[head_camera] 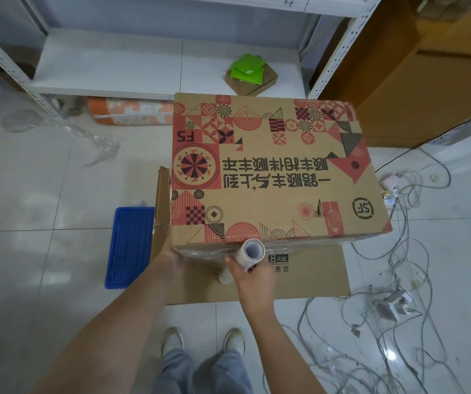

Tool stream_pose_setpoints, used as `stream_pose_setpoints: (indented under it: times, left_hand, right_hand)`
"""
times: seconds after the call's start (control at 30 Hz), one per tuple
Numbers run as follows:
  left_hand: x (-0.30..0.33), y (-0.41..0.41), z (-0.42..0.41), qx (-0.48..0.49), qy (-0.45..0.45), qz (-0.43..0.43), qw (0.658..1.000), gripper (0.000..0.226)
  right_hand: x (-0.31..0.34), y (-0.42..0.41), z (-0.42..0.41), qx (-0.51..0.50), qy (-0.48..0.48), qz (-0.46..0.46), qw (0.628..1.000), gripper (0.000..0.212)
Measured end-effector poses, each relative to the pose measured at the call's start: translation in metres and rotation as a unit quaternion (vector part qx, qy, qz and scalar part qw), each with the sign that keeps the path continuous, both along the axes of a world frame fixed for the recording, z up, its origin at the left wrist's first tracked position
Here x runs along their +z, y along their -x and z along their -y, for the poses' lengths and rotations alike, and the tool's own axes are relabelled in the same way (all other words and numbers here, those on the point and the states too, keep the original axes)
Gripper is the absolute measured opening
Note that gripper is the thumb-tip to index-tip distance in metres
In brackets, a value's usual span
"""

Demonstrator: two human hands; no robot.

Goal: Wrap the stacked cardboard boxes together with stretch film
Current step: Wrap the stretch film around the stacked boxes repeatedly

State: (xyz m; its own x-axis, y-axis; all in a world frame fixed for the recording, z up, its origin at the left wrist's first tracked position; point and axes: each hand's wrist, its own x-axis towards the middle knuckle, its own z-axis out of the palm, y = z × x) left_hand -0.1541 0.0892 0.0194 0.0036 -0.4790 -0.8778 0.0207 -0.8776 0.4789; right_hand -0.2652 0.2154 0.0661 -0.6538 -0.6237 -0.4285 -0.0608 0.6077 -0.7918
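Two cardboard boxes stand stacked on the tiled floor [43,194]: the printed top box [271,172], with red and black patterns, sits on a plain lower box [308,274] whose near part sticks out beneath it. The right hand [252,275] has its fingers curled round the stretch film roll [250,255], holding it roughly upright against the near side of the top box, its hollow core end facing up. Clear film [203,253] lies stretched along that near side, from the roll to the left corner. The left hand [167,258] rests at that near-left corner, pressed to the film; whether its fingers are straight or curled cannot be told, as they are hidden past the edge. Beside the stack to the left lies a blue crate [130,245], and loose cables [399,294] sprawl on the right.
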Motion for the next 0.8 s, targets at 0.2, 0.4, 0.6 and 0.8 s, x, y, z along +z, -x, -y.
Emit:
stream_pose_setpoints:
  times: [0.2, 0.4, 0.6, 0.8]
  left_hand:
    - [0.053, -0.018, -0.007, 0.176, 0.010, -0.053, 0.983, 0.058]
    - [0.123, 0.009, -0.046, 0.208, -0.038, -0.098, 0.972, 0.075]
    - [0.146, 0.041, -0.034, 0.219, -0.016, -0.063, 0.974, 0.081]
    - [0.122, 0.039, -0.034, 0.225, 0.045, -0.052, 0.972, 0.089]
  right_hand:
    - [0.007, -0.003, 0.003, -0.015, -0.014, 0.005, 1.000, 0.043]
    - [0.019, -0.008, 0.006, 0.010, -0.065, -0.036, 0.997, 0.054]
    - [0.036, -0.003, -0.002, 0.078, -0.138, -0.058, 0.986, 0.054]
    - [0.038, 0.008, 0.000, 0.044, -0.114, 0.094, 0.988, 0.040]
